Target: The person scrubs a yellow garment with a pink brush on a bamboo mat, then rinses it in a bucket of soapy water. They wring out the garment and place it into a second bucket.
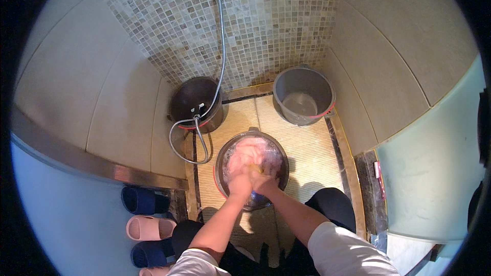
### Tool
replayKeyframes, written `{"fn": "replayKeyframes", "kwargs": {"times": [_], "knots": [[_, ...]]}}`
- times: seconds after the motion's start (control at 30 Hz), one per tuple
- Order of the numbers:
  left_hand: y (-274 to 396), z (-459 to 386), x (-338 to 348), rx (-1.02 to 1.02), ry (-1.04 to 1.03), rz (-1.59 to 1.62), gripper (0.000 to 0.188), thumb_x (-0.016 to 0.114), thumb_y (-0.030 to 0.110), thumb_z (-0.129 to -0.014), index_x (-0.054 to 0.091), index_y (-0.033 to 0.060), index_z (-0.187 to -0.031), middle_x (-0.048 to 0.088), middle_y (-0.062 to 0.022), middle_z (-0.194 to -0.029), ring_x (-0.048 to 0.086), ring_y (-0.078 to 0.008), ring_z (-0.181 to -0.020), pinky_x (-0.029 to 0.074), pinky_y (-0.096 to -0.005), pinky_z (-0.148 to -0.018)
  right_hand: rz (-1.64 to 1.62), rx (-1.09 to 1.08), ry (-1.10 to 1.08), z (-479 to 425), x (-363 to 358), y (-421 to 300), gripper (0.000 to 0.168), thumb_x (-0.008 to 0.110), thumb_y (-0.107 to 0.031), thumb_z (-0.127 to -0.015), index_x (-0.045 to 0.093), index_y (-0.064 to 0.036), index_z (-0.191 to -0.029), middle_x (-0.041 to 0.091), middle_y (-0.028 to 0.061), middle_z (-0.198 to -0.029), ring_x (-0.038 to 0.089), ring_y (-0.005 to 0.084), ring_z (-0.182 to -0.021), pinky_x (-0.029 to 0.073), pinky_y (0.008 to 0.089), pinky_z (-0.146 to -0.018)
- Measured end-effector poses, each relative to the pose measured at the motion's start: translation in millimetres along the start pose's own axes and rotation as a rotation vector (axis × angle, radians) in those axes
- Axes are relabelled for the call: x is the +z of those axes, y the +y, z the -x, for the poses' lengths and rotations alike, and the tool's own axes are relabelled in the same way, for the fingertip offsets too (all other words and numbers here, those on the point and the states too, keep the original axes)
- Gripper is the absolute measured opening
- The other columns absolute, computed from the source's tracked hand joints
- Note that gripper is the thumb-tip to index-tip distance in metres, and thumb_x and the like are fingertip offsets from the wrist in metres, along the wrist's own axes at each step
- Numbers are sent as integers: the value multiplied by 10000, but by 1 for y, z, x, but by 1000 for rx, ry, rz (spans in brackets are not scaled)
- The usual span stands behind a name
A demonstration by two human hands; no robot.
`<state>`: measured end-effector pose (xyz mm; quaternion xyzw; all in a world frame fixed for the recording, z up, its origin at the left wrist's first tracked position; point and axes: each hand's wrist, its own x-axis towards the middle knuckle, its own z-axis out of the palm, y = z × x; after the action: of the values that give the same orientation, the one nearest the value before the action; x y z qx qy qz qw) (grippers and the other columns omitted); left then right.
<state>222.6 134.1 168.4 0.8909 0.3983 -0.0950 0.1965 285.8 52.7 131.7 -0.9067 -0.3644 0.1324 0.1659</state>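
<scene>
A round dark bucket [284,184] stands on the ribbed floor in front of me, with soapy water and a wet pink cloth [247,151] in it. Both forearms reach down into it. My left hand [241,184] is closed on a part of the cloth. Close against it, at the bucket's middle, my right hand [264,182] grips the cloth too. Motion blurs the fingers of both hands. A small yellowish patch [256,168] shows by the fingertips; what it is I cannot tell. Something blue [256,196] shows in the water below my wrists.
A black bucket [184,96] stands at the back left, a shower head on a metal hose [223,46] hanging over it. Another grey bucket [322,84] is at the back right. Slippers [142,227] line the left side. A toothbrush [379,179] lies on the right ledge.
</scene>
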Motion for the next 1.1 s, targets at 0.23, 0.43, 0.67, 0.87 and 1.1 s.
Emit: {"fn": "replayKeyframes", "kwargs": {"times": [0.23, 0.43, 0.67, 0.87, 1.1], "knots": [[71, 37, -64, 287, 227, 247, 298, 555, 254, -831, 611, 23, -1012, 629, -252, -947, 620, -402, -888, 492, -475, -803, -2124, 432, -515, -47, 7, 35, 255, 537, -223, -904, 569, -70, -1106, 623, 61, -1040, 586, 176, -943, 465, 310, -835], [67, 44, -67, 300, 250, 189, 353, 609, 317, -790, 621, 56, -1026, 637, -225, -968, 623, -385, -900, 497, -461, -818, -2083, 338, -424, -31, 3, 17, 223, 544, -202, -895, 590, -74, -1072, 629, 60, -1016, 595, 182, -908, 480, 317, -804], [-2, -9, -27, 188, 405, 256, 283, 519, 273, -883, 644, 20, -892, 627, -209, -863, 607, -379, -837, 484, -451, -779, -693, 104, -233, -34, -50, 5, 393, 478, -388, -903, 602, -78, -1111, 616, 128, -1040, 606, 308, -873, 484, 381, -847], [-22, -1, 17, -21, 9, -157, 375, 464, 325, -900, 562, 47, -1131, 548, -156, -1185, 498, -324, -1122, 388, -510, -894, 121, -68, -290, -5, -54, -6, 446, 543, -405, -823, 588, -179, -1205, 335, 136, -1427, 238, 369, -1351, 306, 645, -951], [-26, -18, 2, 14, -245, -38, 415, 535, 274, -861, 536, 3, -1175, 536, -185, -1262, 527, -364, -1122, 428, -490, -903, 211, -128, -157, -7, -20, 17, 471, 432, -420, -893, 496, -237, -1322, 258, 143, -1467, 156, 350, -1392, 172, 658, -1031]]}}
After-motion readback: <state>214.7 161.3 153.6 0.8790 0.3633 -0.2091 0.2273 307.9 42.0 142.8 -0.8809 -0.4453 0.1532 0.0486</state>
